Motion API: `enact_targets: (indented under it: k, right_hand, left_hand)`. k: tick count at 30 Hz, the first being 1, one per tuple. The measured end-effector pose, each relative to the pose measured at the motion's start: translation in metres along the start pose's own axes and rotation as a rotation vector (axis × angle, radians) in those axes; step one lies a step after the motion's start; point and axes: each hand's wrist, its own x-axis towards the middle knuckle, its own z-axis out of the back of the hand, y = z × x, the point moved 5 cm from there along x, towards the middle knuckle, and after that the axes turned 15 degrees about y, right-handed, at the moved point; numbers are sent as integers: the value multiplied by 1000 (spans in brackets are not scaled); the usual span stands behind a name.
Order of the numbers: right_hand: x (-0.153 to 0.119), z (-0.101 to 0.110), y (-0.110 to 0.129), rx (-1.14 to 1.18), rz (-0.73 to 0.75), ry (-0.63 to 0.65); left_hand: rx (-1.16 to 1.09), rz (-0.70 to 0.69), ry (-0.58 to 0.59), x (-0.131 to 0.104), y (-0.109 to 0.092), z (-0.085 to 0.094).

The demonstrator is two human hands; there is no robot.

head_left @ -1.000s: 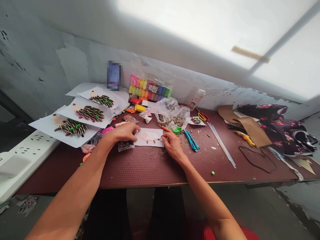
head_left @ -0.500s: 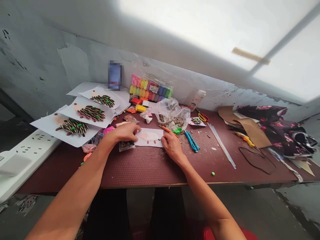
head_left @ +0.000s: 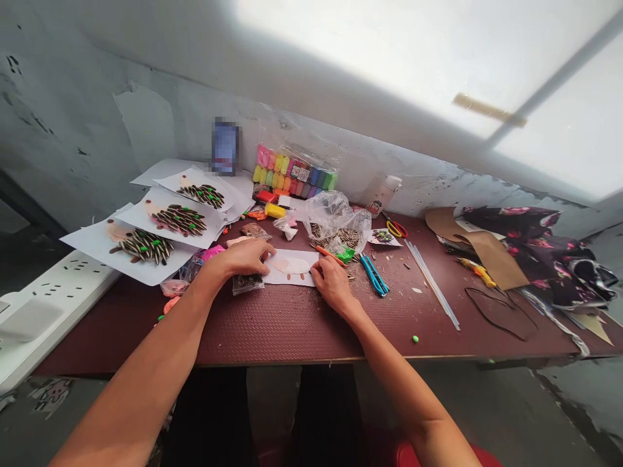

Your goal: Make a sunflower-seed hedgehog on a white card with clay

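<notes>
A small white card [head_left: 278, 279] lies on the dark red table, bearing a flat pale pink shape [head_left: 292, 266] with two brown bits under it. My left hand [head_left: 250, 256] has its curled fingers on the card's left edge, above a clear packet of dark material [head_left: 247, 284]. At the card's right end, my right hand [head_left: 331, 277] is closed; what its fingertips pinch, if anything, is too small to make out. Just behind that hand are an orange tool [head_left: 331, 255], a green piece [head_left: 346, 255] and a bag of striped seeds [head_left: 341, 230].
Sheets with seed-covered hedgehogs [head_left: 146, 246] overlap at left beside a white power strip [head_left: 63, 292]. Colored clay packs [head_left: 292, 175] lean at the back. Rightward are a blue cutter [head_left: 374, 275], scissors [head_left: 396, 228], clear sticks [head_left: 433, 285], a glue gun [head_left: 479, 271] and floral cloth [head_left: 545, 259].
My right hand has shifted slightly left, over the card's right end, and now hides the small dark mark there. My left hand stays in place.
</notes>
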Motion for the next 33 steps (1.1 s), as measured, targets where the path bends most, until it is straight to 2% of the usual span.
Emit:
enact_targets:
  k: [8, 14, 24, 33]
  right_hand:
    - [-2, 3, -4, 51, 17, -69]
    - [-2, 2, -2, -1, -51, -11]
    - [-2, 2, 2, 21, 10, 40]
    - [0, 1, 0, 27, 20, 17]
  left_hand:
    - [5, -6, -10, 2, 2, -2]
    - [-12, -7, -19, 3, 4, -3]
    - [-34, 3, -20, 1, 4, -1]
    - [-44, -15, -26, -1, 2, 0]
